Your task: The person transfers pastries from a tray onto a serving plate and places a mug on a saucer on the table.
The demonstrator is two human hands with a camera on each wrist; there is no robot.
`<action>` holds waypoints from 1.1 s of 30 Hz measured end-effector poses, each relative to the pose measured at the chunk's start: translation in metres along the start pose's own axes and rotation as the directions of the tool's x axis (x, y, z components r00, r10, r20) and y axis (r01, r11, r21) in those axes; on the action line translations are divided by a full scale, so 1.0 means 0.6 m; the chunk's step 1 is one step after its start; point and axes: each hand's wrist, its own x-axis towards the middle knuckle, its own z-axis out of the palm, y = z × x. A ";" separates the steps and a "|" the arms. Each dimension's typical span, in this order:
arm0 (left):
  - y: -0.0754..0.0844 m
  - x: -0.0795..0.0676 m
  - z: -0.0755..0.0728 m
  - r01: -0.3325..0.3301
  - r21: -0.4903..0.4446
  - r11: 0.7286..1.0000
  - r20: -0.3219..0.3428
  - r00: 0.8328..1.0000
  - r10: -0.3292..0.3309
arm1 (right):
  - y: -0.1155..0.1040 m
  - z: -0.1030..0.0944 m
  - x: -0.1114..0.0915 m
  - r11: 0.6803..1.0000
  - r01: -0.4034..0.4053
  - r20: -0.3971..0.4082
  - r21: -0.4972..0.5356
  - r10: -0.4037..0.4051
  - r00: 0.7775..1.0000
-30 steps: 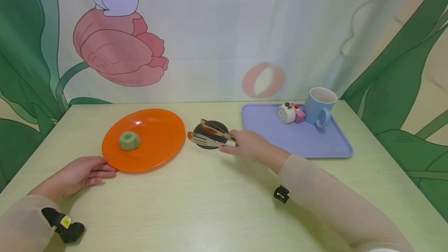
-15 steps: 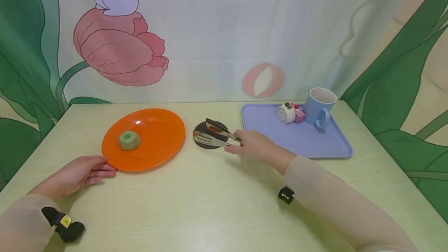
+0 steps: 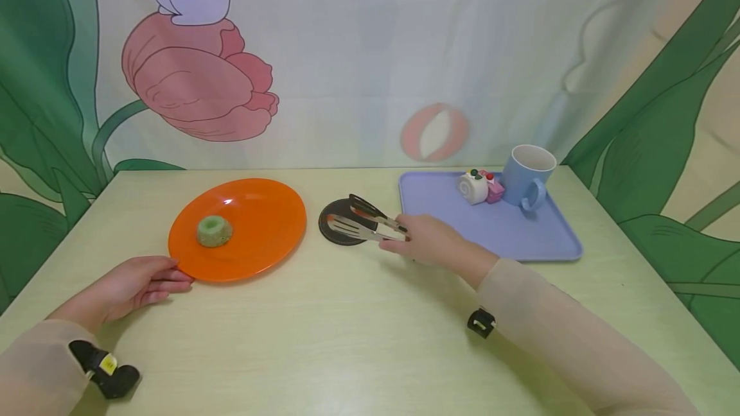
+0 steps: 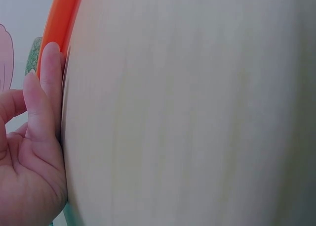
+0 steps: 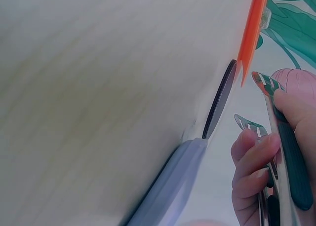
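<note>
A white fabric curtain (image 3: 324,69) printed with green leaves, a pink flower and a lavender animal figure is hung across the back. In front of it, a pale yellowish-green, wood-grained table (image 3: 324,339) is seen. Two long beige sleeves, a right sleeve (image 3: 555,326) and a left sleeve (image 3: 46,364), are stretched over it from the near side.

On the right half of the table, a rectangular lavender tray (image 3: 480,233) with a raised rim is laid. To the left, a round, glossy orange plate (image 3: 266,223) is placed. Its near-left rim is held between the thumb and lightly bent fingers of the left hand (image 3: 135,284). By the right hand (image 3: 430,239), partly closed, a pair of slotted metal tongs (image 3: 361,231) with dark grips is held between thumb and fingers; its two ends are spread apart and pointed toward the plate. The tongs are held above a flat, round black disc (image 3: 340,207), clear of it, as is shown from the right wrist. The disc is set on the table between plate and tray, nearer the plate.

At the back right corner of the tray, a light blue ceramic-looking mug (image 3: 517,178) is stood upright, its handle turned toward the near side. Just left of it, a white rolled cake piece (image 3: 474,189) topped with a dark green ball and a pink cake piece (image 3: 494,191) topped with a red ball are set side by side. On the left part of the plate, a small green ring-topped cake (image 3: 214,231) is rested.
</note>
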 end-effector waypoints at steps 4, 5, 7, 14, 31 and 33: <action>0.001 -0.001 0.000 -0.002 -0.003 1.000 0.000 1.000 0.002 | 0.003 -0.002 -0.004 1.000 -0.007 0.001 0.024 0.007 1.000; 0.001 -0.001 0.000 -0.002 -0.005 1.000 0.000 1.000 0.002 | 0.004 -0.002 -0.005 1.000 -0.007 0.001 0.029 0.007 1.000; 0.000 -0.001 0.000 -0.002 -0.007 1.000 0.000 1.000 0.002 | 0.006 -0.003 -0.006 0.999 -0.005 -0.001 0.032 0.005 1.000; -0.004 0.002 -0.003 0.004 -0.011 1.000 -0.001 1.000 -0.004 | 0.011 -0.004 -0.010 1.000 -0.006 -0.005 0.030 0.006 1.000; 0.003 -0.005 0.000 -0.012 -0.009 1.000 -0.001 1.000 0.012 | 0.030 -0.002 -0.017 0.999 0.027 -0.035 0.023 -0.026 0.999; 0.002 -0.005 0.000 -0.012 -0.011 1.000 -0.001 1.000 0.012 | 0.031 -0.003 -0.018 0.999 0.023 -0.031 0.031 -0.022 0.999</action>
